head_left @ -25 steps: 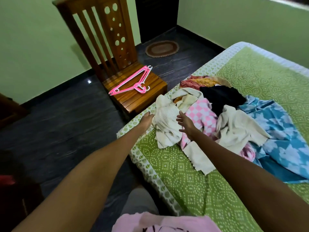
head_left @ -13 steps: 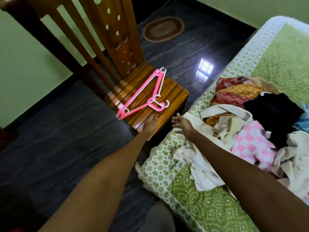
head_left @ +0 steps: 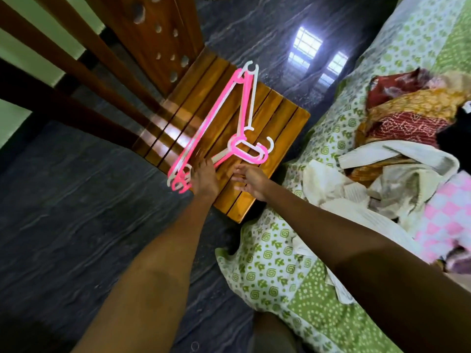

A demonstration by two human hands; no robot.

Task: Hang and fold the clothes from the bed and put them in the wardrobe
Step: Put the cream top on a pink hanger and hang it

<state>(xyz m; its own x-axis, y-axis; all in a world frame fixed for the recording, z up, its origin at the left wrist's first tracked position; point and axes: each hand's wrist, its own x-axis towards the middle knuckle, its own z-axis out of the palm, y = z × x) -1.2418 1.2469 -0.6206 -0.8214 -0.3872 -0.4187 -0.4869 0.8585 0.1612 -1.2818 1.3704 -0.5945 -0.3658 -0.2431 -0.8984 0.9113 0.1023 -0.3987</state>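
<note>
Left hand (head_left: 204, 178) now touching hangers (head_left: 224, 123) | right hand (head_left: 251, 178) open alongside

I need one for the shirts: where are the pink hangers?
The pink and white plastic hangers lie on the slatted wooden chair seat left of the bed, at the left hand.

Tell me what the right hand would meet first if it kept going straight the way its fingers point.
Most likely the hook ends of the pink and white hangers on the wooden chair seat. The right hand is open, fingers aimed up-left at them; its height above the seat is unclear.
</note>
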